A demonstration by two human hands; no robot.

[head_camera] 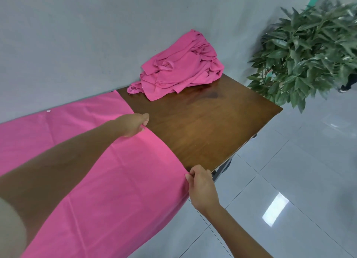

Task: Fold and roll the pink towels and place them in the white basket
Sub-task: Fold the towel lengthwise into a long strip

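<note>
Head view gives us the spread pink towel [96,170] lying flat on the worktop [202,126], with its end edge held in two places. The left grip [133,125] pinches that edge partway along. The right grip [201,188] pinches the corner at the worktop's near lip.

We judge the main risk to be the towel itself. Below the right grip the cloth hangs over the lip, so a slack pinch could let its weight drag it toward the tiled floor [289,170]. If one grip rises ahead of the other, the fold would come out skewed. The heap of pink towels [179,72] sits beyond the left grip against the wall, and a wide sweep could snag its trailing edge.

We cannot see the towel's other end, which is cut off behind the left forearm. The white basket is nowhere in view. The left grip's fingertips are tucked out of sight, and we cannot make out what the small pale spot [48,111] on the towel near the wall is.
</note>
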